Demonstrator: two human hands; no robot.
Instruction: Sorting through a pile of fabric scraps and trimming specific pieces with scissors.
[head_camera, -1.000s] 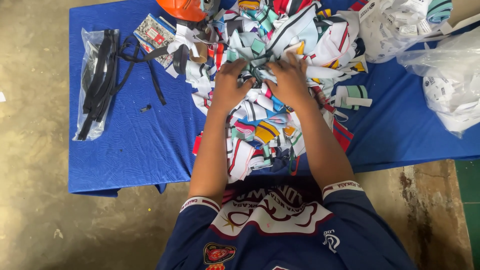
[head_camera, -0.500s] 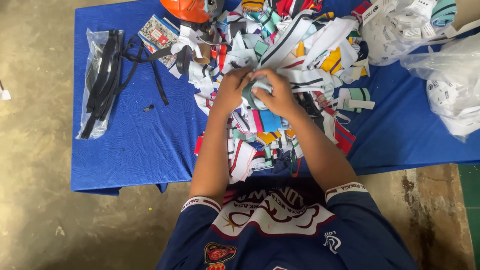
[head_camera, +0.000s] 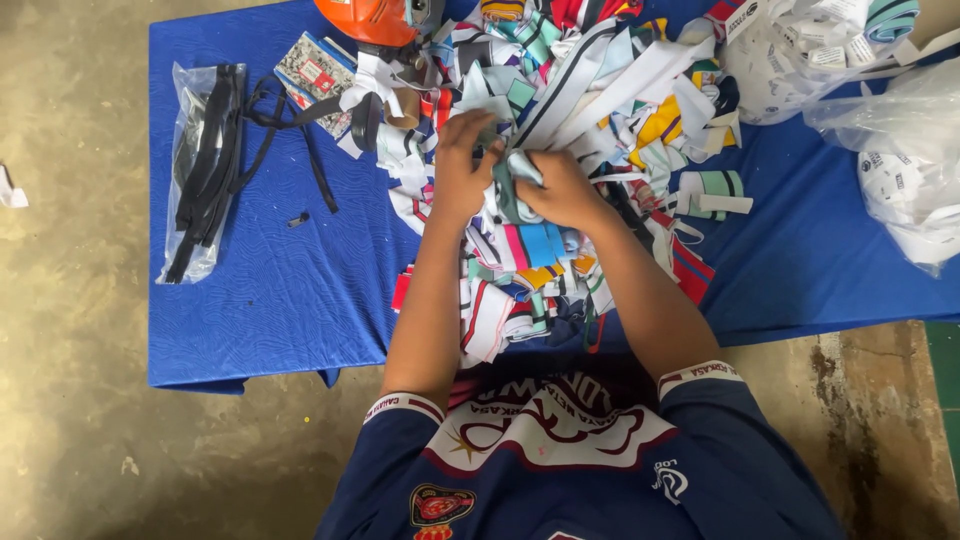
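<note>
View from the head camera, looking down. A bench (head_camera: 260, 300) draped in blue cloth carries a large heap of fabric strips (head_camera: 590, 120) in white, teal, red, yellow and black; this heap serves as the landmark for all positions below.

Both forearms reach from the near edge of the bench over the near part of the heap. The left hand (head_camera: 462, 168) and the right hand (head_camera: 562, 190) meet just above the heap's middle, with a grey-green strip (head_camera: 512, 188) between them. The grip of the left hand is closed, its fingers pinching the upper end of that strip; the grip of the right hand is closed around the strip's lower, bunched part. The two hands are nearly touching, and the strip rests against the other strips of the heap.

To the left of the heap, well apart from it, a clear bag of black straps (head_camera: 200, 170) lies on the cloth, with loose black straps (head_camera: 300, 140) running from it toward the heap. At the heap's far left corner sit a printed packet (head_camera: 315, 70), a cardboard roll (head_camera: 405, 108) and, at the far edge, an orange rounded object (head_camera: 375, 18), cut off by the frame. To the right of the heap, clear plastic bags (head_camera: 880, 120) hold white folded pieces. A striped teal-and-white piece (head_camera: 715, 192) lies just beside the heap's right edge. Below the bench, bare concrete floor (head_camera: 70, 420) shows.
</note>
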